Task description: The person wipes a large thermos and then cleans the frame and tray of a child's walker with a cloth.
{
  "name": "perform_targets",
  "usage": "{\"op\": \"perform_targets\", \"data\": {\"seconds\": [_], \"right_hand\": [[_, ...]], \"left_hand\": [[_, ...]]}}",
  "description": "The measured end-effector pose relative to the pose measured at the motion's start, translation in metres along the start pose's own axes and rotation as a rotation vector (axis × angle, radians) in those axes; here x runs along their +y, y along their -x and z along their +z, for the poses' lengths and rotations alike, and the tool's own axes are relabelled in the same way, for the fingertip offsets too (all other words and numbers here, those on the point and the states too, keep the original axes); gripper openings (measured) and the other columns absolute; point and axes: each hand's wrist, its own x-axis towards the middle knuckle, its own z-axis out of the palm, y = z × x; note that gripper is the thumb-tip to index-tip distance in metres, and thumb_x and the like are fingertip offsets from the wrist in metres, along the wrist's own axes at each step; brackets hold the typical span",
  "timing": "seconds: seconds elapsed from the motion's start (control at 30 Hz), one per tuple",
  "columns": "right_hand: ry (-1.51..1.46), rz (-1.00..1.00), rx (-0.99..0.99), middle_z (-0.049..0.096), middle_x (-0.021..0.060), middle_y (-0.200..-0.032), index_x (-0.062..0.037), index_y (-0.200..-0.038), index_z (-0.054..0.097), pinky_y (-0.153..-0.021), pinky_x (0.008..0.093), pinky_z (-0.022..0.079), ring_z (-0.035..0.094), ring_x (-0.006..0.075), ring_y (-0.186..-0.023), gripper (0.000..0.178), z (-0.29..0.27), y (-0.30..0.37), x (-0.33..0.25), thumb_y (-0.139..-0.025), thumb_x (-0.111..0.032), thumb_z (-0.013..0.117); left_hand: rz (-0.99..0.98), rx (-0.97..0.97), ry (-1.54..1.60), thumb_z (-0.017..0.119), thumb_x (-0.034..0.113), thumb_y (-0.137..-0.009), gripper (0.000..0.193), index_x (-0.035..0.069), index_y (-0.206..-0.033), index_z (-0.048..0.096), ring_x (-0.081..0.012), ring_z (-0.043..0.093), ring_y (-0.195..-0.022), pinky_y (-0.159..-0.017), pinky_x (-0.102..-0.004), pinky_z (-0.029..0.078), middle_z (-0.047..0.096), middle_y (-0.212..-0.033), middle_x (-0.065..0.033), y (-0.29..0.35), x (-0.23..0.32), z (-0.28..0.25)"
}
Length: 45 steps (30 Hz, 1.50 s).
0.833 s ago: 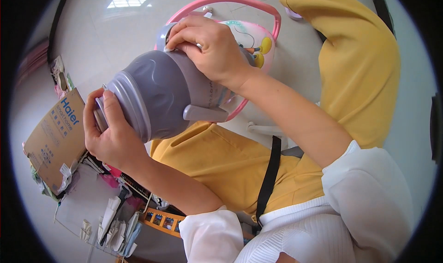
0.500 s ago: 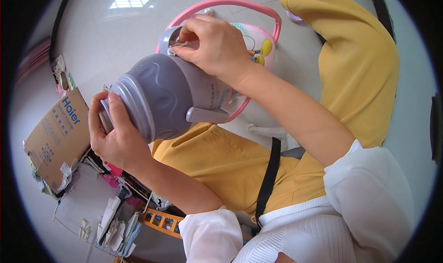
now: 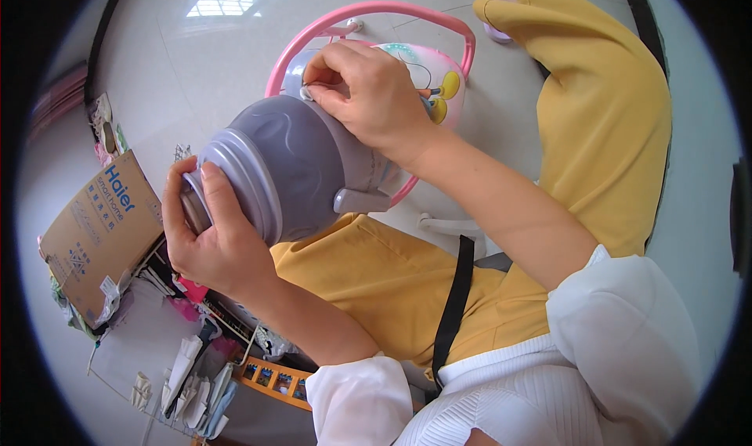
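Grey vessel (image 3: 294, 160), tilted; left hand (image 3: 218, 238) gripping end

Compared with the earlier pictures, the grey jug (image 3: 294, 160) now sits further to the right against the pink rail (image 3: 376, 7), so its top loop (image 3: 296, 72) covers less of the rail's left end. The left hand (image 3: 210, 234) has shifted with it, closer to the rail. The right hand (image 3: 377, 93) is lower beneath the rail's upper curve, leaving a wider gap there; its fingers, at first laid over the loop, now curl in, thumb and forefinger pinched by a small white piece (image 3: 305, 93).
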Motion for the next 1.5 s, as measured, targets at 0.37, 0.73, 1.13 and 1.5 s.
{"op": "perform_targets", "data": {"seconds": [0.37,0.73,1.13,1.5], "right_hand": [[-0.150,0.254,0.141,0.065,0.0082,-0.070,-0.0005,-0.075,0.062,-0.063,0.0289,0.052,0.064,0.0176,-0.065,0.008,0.010,0.007,-0.009,-0.075,-0.006,0.068],[-0.472,0.676,0.336,0.065,0.0098,-0.068,0.0007,-0.070,0.063,-0.062,0.0302,0.050,0.061,0.0177,-0.062,0.012,0.023,-0.001,-0.006,-0.071,-0.010,0.070],[-0.605,0.752,0.288,0.067,0.0101,-0.074,0.0033,-0.080,0.067,-0.063,0.0285,0.049,0.062,0.0152,-0.065,0.013,0.008,0.000,0.002,-0.077,-0.009,0.068],[0.055,-0.011,0.115,0.065,0.0118,-0.070,-0.0005,-0.074,0.062,-0.066,0.0400,0.049,0.061,0.0312,-0.065,0.013,-0.011,0.000,0.016,-0.077,-0.012,0.067]], "left_hand": [[0.024,0.009,0.028,0.066,0.012,-0.084,0.015,0.000,-0.094,0.067,-0.0104,0.059,-0.071,-0.069,-0.0236,0.049,0.064,-0.080,-0.0045,0.006,0.000,-0.001],[0.020,0.003,0.027,0.065,0.012,-0.084,0.015,0.000,-0.093,0.067,-0.0111,0.059,-0.073,-0.071,-0.0244,0.049,0.065,-0.081,-0.0050,0.007,0.001,-0.002],[0.033,0.022,-0.026,0.066,0.012,-0.083,0.015,0.000,-0.093,0.067,-0.0111,0.058,-0.069,-0.067,-0.0244,0.049,0.064,-0.078,-0.0043,0.010,0.008,0.002],[0.046,0.016,-0.014,0.067,0.012,-0.083,0.017,0.000,-0.094,0.067,-0.0132,0.059,-0.077,-0.075,-0.0265,0.048,0.065,-0.086,-0.0067,0.015,-0.002,-0.002]]}}
